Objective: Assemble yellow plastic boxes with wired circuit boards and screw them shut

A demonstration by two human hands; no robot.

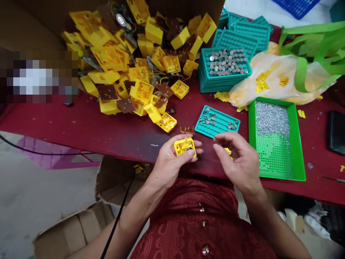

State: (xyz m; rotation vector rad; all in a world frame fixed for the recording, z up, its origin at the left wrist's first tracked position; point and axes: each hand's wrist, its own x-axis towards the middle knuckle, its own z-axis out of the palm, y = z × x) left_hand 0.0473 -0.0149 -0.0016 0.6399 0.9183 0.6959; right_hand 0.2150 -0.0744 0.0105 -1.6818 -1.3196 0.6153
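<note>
My left hand (174, 158) is closed around a small yellow plastic housing (181, 144), its open side facing up. The thumb rests on a round dark metallic part inside the housing. Thin wires run from it to a brown circuit board (187, 130) beyond the fingers. To the right, my right hand (238, 158) hovers with thumb and fingers apart, nothing visible between them. Just past its fingertips lies a teal tray (219, 126) holding several small round metal discs. Small yellow pieces (228, 151) show partly behind the right hand.
A heap of yellow housings (113, 61) with wires and boards fills the back left. Stacked teal trays (223, 81) topped with metal discs stand behind. On the right are a green tray (298, 158) of small metal pieces, a plastic bag (248, 82) and a black object (336, 131).
</note>
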